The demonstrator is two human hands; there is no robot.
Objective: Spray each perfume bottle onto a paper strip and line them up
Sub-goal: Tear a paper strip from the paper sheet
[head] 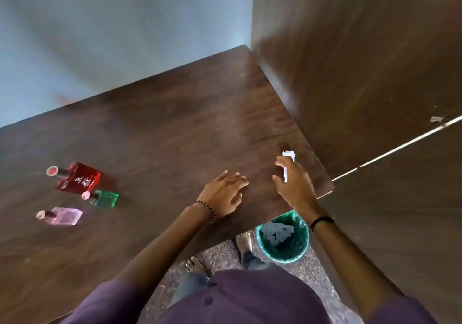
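Three perfume bottles stand at the left of the dark wooden table (162, 123): a large red bottle (77, 177), a small green bottle (103, 198) in front of it, and a pink bottle (62, 215) nearest the front. My right hand (295, 183) is over the table's right corner, its fingers closed around white paper strips (287, 163). My left hand (225, 191) rests flat on the table with fingers apart, holding nothing. Both hands are far to the right of the bottles.
A green waste bin (283, 238) with crumpled paper inside stands on the floor just beyond the table's right front edge, beside my bare feet. A dark wooden cabinet (362, 61) walls off the right side. A blue wall lies behind the table.
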